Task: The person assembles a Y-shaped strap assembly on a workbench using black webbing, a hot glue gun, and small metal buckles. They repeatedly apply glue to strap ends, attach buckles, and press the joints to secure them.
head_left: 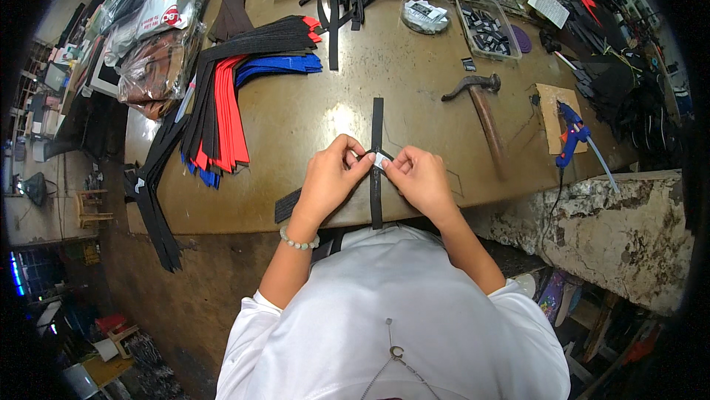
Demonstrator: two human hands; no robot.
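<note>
A long black strap point(378, 120) lies upright across the near edge of the table, in front of my body. A small white label point(381, 160) sits over its middle. My left hand point(334, 177) pinches the label's left side, its thumb and fingertips closed at the strap. From the other side my right hand point(421, 180) is closed on the label's right edge, thumb on top. My fingertips hide part of the strap beneath. Another dark strip point(287, 206) comes out from under my left forearm; where it leads is hidden.
Black, red and blue strips point(229, 115) lie bundled at the left, beside plastic-wrapped packages point(159, 67). A hammer point(488, 115) rests to the right, and a blue glue gun point(571, 134) lies on cardboard. Farther back are a round tub point(425, 14) and a clear box point(488, 26) of small dark pieces.
</note>
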